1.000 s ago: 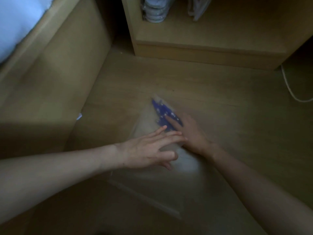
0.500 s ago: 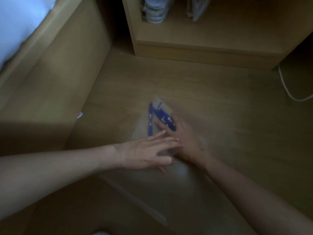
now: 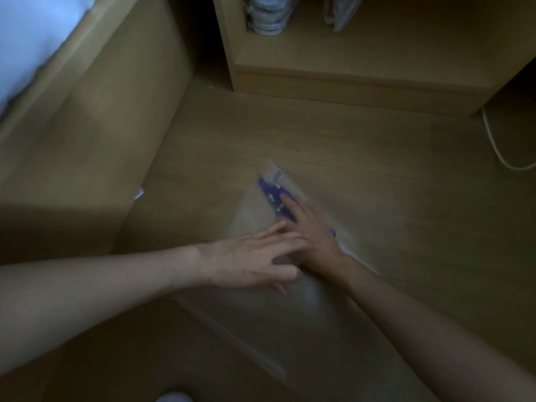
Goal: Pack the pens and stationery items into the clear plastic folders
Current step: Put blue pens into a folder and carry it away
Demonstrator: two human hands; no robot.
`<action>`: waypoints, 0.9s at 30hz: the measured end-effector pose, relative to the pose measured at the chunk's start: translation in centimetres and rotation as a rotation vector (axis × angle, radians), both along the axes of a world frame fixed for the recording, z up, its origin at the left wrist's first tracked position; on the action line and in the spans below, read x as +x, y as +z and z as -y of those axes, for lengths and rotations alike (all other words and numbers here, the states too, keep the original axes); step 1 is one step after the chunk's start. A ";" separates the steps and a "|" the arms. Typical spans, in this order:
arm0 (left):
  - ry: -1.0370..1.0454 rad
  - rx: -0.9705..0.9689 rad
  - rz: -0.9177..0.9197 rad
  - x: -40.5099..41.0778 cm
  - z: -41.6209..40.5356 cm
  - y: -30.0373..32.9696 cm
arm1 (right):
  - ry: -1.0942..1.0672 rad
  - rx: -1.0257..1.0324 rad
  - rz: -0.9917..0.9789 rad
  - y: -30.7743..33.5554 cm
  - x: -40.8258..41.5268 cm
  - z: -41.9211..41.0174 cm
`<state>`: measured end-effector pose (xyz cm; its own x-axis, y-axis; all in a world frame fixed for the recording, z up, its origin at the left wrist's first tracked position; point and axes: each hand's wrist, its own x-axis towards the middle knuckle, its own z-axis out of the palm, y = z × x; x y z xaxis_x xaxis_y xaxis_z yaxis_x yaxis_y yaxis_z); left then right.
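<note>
A clear plastic folder [image 3: 255, 216] is seen lying flat on the wooden floor [image 3: 377, 198], its far corner pointed toward the shelf unit [image 3: 362, 82]. Blue pens [image 3: 274, 195] are seen at the far end of the folder, apparently inside it, though the blur leaves this uncertain. The view is dim and smeared, so the exact number of pens cannot be told.

The left hand [image 3: 249, 262] is laid palm down on the folder, with its fingers [image 3: 278, 227] straight, held close together and pointed toward the right hand. Nothing is gripped by it; the plastic is only pressed flat.

The right hand [image 3: 313, 230] is placed just beyond the left, palm down, with its fingers [image 3: 290, 203] stretched forward and resting on the blue pens. Whether this hand lies on top of the plastic or is slipped inside the folder cannot be told. The fingertips of the left hand are seen overlapping the back of the right hand.

A white cable [image 3: 499, 149] is seen on the floor at the right, well apart from the folder. A stack of round containers [image 3: 266, 15] is stored on the shelf. A wooden bed frame [image 3: 87, 126] stands at the left, with pale bedding [image 3: 29, 39] above it.
</note>
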<state>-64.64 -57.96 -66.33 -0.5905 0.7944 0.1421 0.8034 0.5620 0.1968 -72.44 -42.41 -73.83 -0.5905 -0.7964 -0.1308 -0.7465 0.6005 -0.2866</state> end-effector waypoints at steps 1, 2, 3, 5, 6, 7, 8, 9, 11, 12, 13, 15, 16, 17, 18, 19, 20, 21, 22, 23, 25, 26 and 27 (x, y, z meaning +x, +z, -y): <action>0.000 -0.009 -0.006 0.0 0.0 -0.1 | -0.019 -0.052 -0.087 -0.2 0.0 -0.4; -0.013 0.003 0.015 0.0 -0.1 -0.2 | -0.030 -0.073 -0.155 -0.3 0.0 -0.8; -0.029 0.023 0.049 0.0 -0.2 -0.2 | -0.037 -0.085 -0.236 -0.4 0.0 -1.0; -0.049 0.052 0.076 0.0 -0.4 0.0 | -0.032 -0.089 -0.331 -0.5 0.0 -1.3; -0.053 0.057 0.076 0.0 -0.5 0.0 | -0.026 -0.107 -0.356 -0.3 0.2 -1.4; -0.055 0.055 0.067 0.0 -0.5 0.1 | -0.018 -0.134 -0.380 -0.3 0.2 -1.5; -0.052 0.049 0.049 -0.1 -0.5 0.2 | -0.014 -0.147 -0.396 -0.4 0.3 -1.6; -0.048 0.039 0.026 -0.1 -0.5 0.1 | -0.010 -0.167 -0.418 -0.6 0.3 -1.8; -0.041 0.021 0.002 -0.1 -0.4 0.1 | -0.005 -0.236 -0.434 -1.2 0.5 -2.1; -0.047 0.024 0.007 -0.1 -0.4 0.0 | -0.003 -0.270 -0.433 -1.3 0.7 -2.3; -0.056 0.029 0.022 -0.1 -0.4 0.0 | -0.003 -0.305 -0.438 -1.5 0.8 -2.6; -0.070 0.034 0.039 -0.1 -0.4 0.1 | 0.005 -0.348 -0.448 -1.7 1.2 -3.3; -0.075 0.033 0.036 -0.1 -0.4 0.0 | 0.006 -0.361 -0.455 -1.6 1.5 -3.7; -0.078 0.029 0.023 -0.2 -0.5 0.0 | 0.007 -0.369 -0.472 -1.5 1.7 -4.1; -0.081 0.026 0.012 -0.2 -0.5 -0.1 | 0.010 -0.376 -0.496 -1.5 2.0 -4.6; -0.084 0.023 0.011 -0.3 -0.5 -0.2 | 0.016 -0.390 -0.521 -1.5 2.2 -5.0; -0.085 0.020 0.015 -0.4 -0.5 -0.3 | 0.016 -0.401 -0.531 -1.5 2.5 -5.4; -0.087 0.016 0.018 -0.4 -0.5 -0.5 | 0.011 -0.410 -0.540 -1.5 2.7 -5.7; -0.090 0.013 0.016 -0.5 -0.5 -0.7 | 0.000 -0.411 -0.541 -1.6 2.9 -6.0; -0.092 0.010 0.016 -0.5 -0.4 -0.8 | -0.016 -0.410 -0.529 -1.6 3.0 -6.2; -0.103 0.010 0.004 -0.5 -0.5 -0.8 | -0.065 -0.401 -0.435 -1.5 3.3 -6.4; -0.108 0.012 -0.005 -0.6 -0.6 -0.8 | -0.102 -0.389 -0.376 -1.5 3.4 -6.2; -0.111 0.012 -0.009 -0.6 -0.7 -0.8 | -0.144 -0.354 -0.321 -1.2 3.3 -5.9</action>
